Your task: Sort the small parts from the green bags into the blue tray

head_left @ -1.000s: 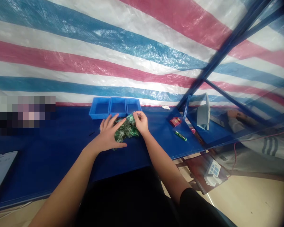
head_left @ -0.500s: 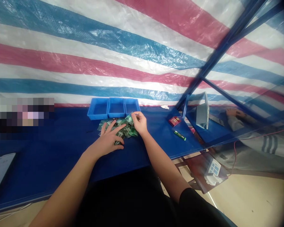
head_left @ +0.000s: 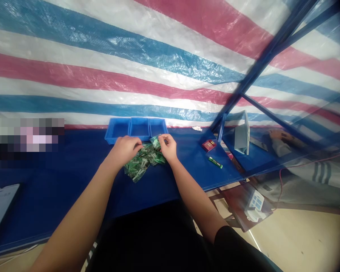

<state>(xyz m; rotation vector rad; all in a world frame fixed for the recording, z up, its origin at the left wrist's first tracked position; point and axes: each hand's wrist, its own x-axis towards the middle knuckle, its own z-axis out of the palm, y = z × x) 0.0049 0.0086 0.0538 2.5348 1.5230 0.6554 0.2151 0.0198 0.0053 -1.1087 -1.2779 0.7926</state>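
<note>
A heap of small clear plastic packets with green contents lies on the blue tabletop. At its far right side, my right hand pinches one clear green packet between thumb and fingertips. My left hand is at the heap's far left edge, its thumb and fingers closed together. Whatever those left fingers hold, if anything, is hidden. Directly behind both hands stand three blue bins: a left bin, a middle bin and a right bin.
To the right lie a red box and a green stick-shaped pack. A white panel stands beyond a blue metal post. Another person's sleeve shows at far right. A tablet-like sheet lies at left.
My left hand has gone from spread over the packets to closed fingers at the heap's far edge, uncovering the front of the heap. My right hand has hardly moved.
</note>
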